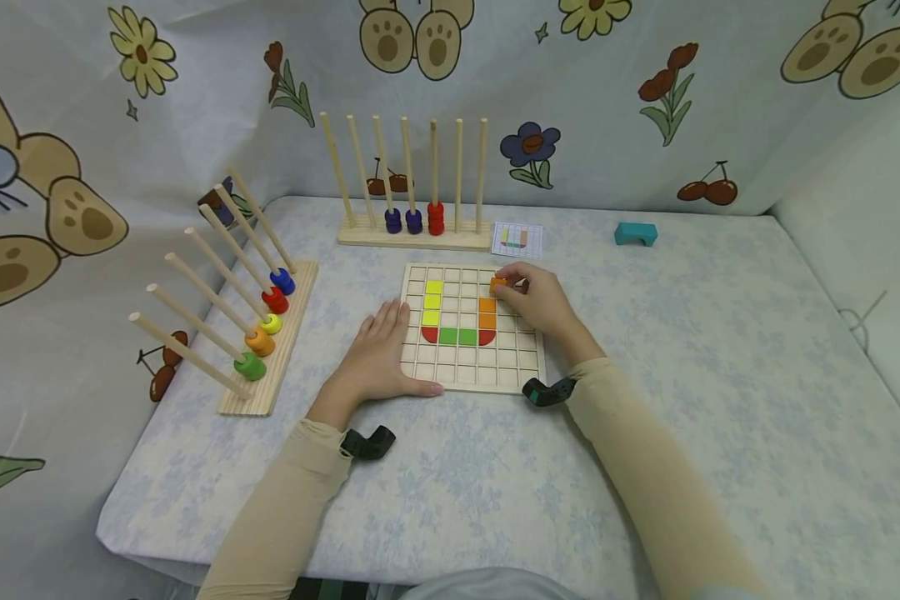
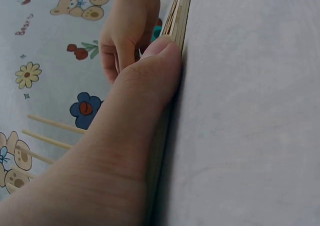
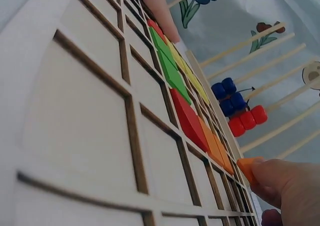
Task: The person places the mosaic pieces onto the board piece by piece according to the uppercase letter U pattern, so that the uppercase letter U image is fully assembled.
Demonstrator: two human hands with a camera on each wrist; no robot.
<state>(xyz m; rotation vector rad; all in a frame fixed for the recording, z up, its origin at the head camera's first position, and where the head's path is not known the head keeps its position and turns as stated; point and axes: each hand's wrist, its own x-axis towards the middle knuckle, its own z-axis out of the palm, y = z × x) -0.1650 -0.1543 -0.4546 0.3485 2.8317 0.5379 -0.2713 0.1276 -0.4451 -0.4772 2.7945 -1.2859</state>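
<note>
A wooden grid board (image 1: 457,377) lies on the table. On it a U of flat tiles is laid: a column of yellow tiles (image 1: 432,302), two rounded red tiles (image 1: 487,337) at the corners, green tiles (image 1: 457,337) between them and orange tiles (image 1: 487,313) up the right side. My right hand (image 1: 542,304) pinches one more orange tile (image 3: 246,168) between thumb and fingers, at the top of the orange column. My left hand (image 1: 371,358) rests along the board's left edge with straight fingers, its thumb (image 2: 162,66) spread against the front edge.
A pattern card (image 1: 517,240) lies behind the board. Two wooden peg racks with coloured beads stand behind (image 1: 390,237) and to the left (image 1: 300,312). A teal block (image 1: 636,234) sits at the back right. A patterned cloth hangs behind the table.
</note>
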